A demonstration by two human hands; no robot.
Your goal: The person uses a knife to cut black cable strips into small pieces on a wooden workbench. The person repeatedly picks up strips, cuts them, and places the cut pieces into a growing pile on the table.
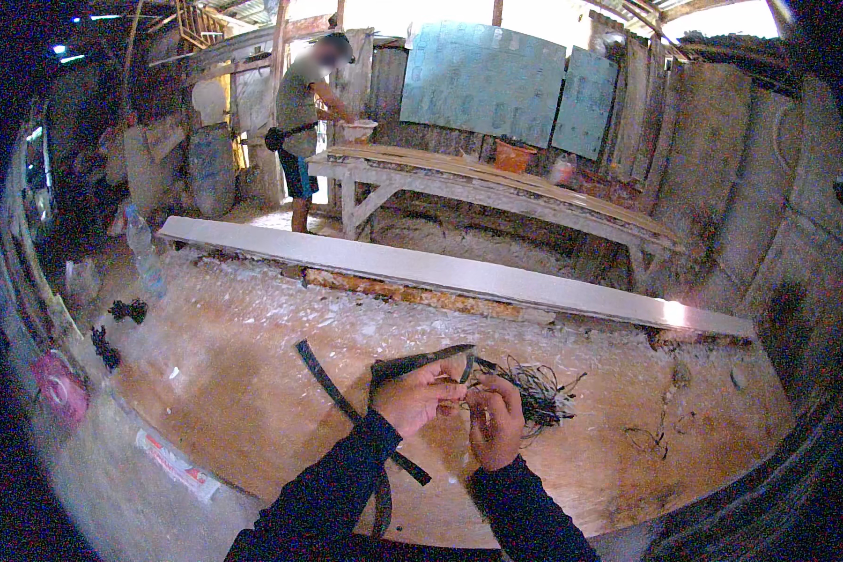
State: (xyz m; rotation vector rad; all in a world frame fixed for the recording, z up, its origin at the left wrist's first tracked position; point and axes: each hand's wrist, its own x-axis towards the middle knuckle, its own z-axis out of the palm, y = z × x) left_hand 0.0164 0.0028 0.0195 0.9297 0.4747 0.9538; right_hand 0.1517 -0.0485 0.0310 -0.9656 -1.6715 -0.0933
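Note:
Above the wooden board, my left hand (420, 395) is closed on a flat black strip (421, 361), pinching it between thumb and fingers. The strip loops up over that hand and bends down toward my fingertips. Beside it, almost touching, my right hand (496, 420) has its fingers curled in a pinch at the strip's end; what they grip is too small to make out. Just right of this hand lies a tangled pile of thin black strips (543, 398). Another black strip (328, 382) slants under my left wrist, partly hidden by the sleeve.
A long white plank (421, 267) crosses the board's far side. Small black bundles (126, 310) and a clear plastic bottle (140, 239) are at left. Farther back, a person (300, 117) stands by a workbench (496, 192) holding an orange pot (515, 156).

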